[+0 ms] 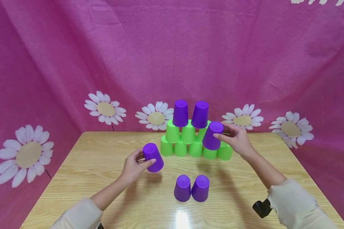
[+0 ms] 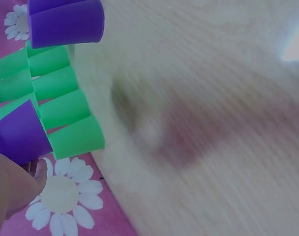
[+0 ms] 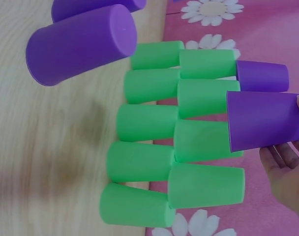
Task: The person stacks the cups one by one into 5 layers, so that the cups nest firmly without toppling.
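Observation:
My left hand point(image 1: 134, 167) grips a purple cup point(image 1: 153, 158) by its sides, upside down and tilted, above the table left of the green cups. In the left wrist view, part of that hand point(image 2: 16, 184) shows below its cup point(image 2: 22, 135). My right hand point(image 1: 238, 140) holds another purple cup point(image 1: 213, 136), also upside down, in front of the stack's right half. Thumb and fingers of this hand point(image 3: 287, 179) lie on opposite sides of the cup point(image 3: 267, 120) in the right wrist view. Several upturned green cups point(image 1: 188, 133) form two rows, topped by two purple cups point(image 1: 180, 113).
Nearer the front of the wooden table point(image 1: 103, 165), two more purple cups point(image 1: 182, 188) stand upside down side by side. A pink cloth point(image 1: 172, 57) with white daisies hangs behind the table and along its sides. The green stack stands near the back edge.

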